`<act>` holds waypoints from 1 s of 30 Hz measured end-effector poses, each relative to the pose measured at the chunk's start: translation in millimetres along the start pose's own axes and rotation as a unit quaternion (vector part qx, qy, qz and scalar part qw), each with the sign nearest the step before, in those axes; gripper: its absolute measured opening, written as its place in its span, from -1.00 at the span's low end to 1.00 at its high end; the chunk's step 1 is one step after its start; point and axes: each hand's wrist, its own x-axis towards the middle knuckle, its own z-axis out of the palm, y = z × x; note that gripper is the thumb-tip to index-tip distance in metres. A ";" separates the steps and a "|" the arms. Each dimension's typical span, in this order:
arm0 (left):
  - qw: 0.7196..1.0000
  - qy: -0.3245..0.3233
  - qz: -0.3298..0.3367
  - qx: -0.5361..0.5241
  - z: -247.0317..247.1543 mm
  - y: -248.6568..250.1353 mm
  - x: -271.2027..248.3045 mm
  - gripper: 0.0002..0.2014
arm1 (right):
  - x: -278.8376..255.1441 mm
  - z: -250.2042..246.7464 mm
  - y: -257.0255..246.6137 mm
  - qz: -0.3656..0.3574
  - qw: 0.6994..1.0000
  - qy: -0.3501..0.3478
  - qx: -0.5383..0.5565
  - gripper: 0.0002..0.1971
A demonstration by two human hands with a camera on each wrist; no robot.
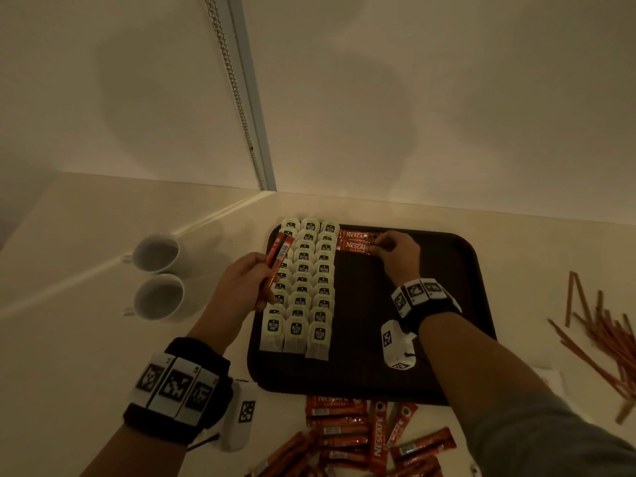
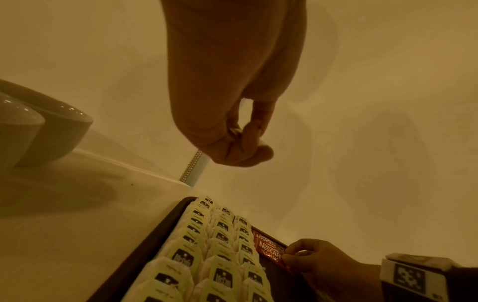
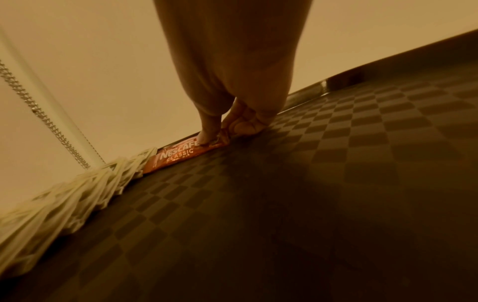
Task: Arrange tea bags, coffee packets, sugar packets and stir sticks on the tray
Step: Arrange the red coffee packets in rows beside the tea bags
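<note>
Nearest, loose coffee packets (image 1: 364, 435) lie heaped on the counter (image 1: 86, 339) just in front of the dark tray (image 1: 457, 270); stir sticks (image 1: 599, 339) lie scattered on the counter to the tray's right. The left forearm, with a marker band at the wrist, reaches forward over the tray's left edge; the left hand (image 1: 241, 280) is raised above the tea bags, fingers curled round a few held coffee packets (image 1: 277, 261) that stand tilted upward. Tea bags (image 1: 303, 287) fill the tray's left side in three overlapping columns running from near edge to far edge. The right arm stretches across the bare middle of the tray; the right hand (image 1: 399, 253) is lowered to the far edge, its thumb and fingertips (image 3: 207, 137) pinching the right end of the nearer of two placed coffee packets (image 1: 356, 246), which lie flat, side by side, touching the tea bags' right column. Two white cups (image 1: 158, 277) stand on the counter well left of the tray.
</note>
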 end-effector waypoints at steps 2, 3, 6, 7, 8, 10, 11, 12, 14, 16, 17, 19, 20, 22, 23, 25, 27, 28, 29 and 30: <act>1.000 -0.007 0.010 0.018 0.5 -2.5 1.9 -0.80 | 0.9 -0.1 1.0 -0.002 1.000 0.004 0.000 -0.85; 1.000 -0.009 0.018 0.022 0.3 -3.5 2.5 -0.81 | 1.2 0.0 0.9 -0.002 1.000 0.008 0.002 -0.84; 0.998 0.002 0.051 0.033 0.6 -4.4 4.0 -0.81 | 2.6 1.0 1.9 -0.002 1.000 0.013 0.007 -0.83; 0.997 0.008 0.063 0.038 0.8 -4.0 4.3 -0.80 | 2.8 0.8 2.5 -0.003 1.000 0.015 0.007 -0.82; 0.996 0.013 0.074 0.038 1.2 -2.8 4.6 -0.81 | 3.0 0.4 3.2 -0.003 1.000 0.016 0.009 -0.82; 0.995 0.023 0.091 0.028 1.6 -0.9 4.9 -0.81 | 1.1 -2.4 -1.5 -0.010 1.000 0.022 0.018 -0.83; 0.994 0.030 0.101 0.023 1.9 -0.1 5.2 -0.80 | -1.4 -4.9 -8.1 -0.021 0.999 0.029 0.020 -0.84; 0.992 0.041 0.117 0.028 2.4 0.5 6.1 -0.78 | -4.8 -8.0 -17.4 -0.034 0.999 0.031 0.025 -0.85; 0.983 0.062 0.167 0.049 4.5 2.7 7.1 -0.74 | -18.1 -16.8 -46.9 -0.046 0.996 -0.022 0.074 -0.83; 0.968 0.078 0.229 0.065 7.6 5.5 7.5 -0.70 | -39.4 -27.9 -80.6 -0.016 0.963 -0.177 0.203 -0.69; 0.959 0.084 0.260 0.078 8.8 6.4 7.7 -0.68 | -49.8 -32.3 -93.9 0.001 0.931 -0.253 0.262 -0.66; 0.939 0.094 0.312 0.111 10.5 9.1 7.0 -0.65 | -66.7 -38.6 -109.3 -0.008 0.901 -0.321 0.292 -0.75; 0.933 0.095 0.328 0.114 10.9 10.0 7.1 -0.63 | -72.8 -39.8 -112.9 -0.027 0.902 -0.323 0.284 -0.80; 0.949 0.064 0.303 0.059 11.9 13.2 4.5 -0.61 | -80.9 -39.3 -114.8 -0.067 0.912 -0.296 0.276 -0.86; 0.963 0.037 0.266 0.021 11.7 15.1 2.5 -0.60 | -82.8 -38.1 -113.9 -0.082 0.917 -0.275 0.278 -0.87; 0.980 -0.008 0.197 -0.034 10.4 17.2 -1.6 -0.60 | -86.8 -35.9 -113.1 -0.110 0.924 -0.231 0.283 -0.89; 0.984 -0.020 0.166 -0.067 9.7 17.8 -4.6 -0.68 | -91.0 -35.0 -114.5 -0.138 0.930 -0.193 0.280 -0.89; 0.983 -0.011 0.165 -0.080 10.1 18.8 -6.0 -0.74 | -92.7 -35.3 -115.9 -0.149 0.931 -0.179 0.281 -0.89; 0.981 0.003 0.170 -0.089 10.7 19.3 -6.5 -0.78 | -94.7 -36.3 -117.6 -0.156 0.929 -0.173 0.287 -0.89; 0.980 0.019 0.175 -0.094 11.2 20.2 -6.9 -0.81 | -97.1 -37.7 -119.6 -0.157 0.927 -0.177 0.291 -0.88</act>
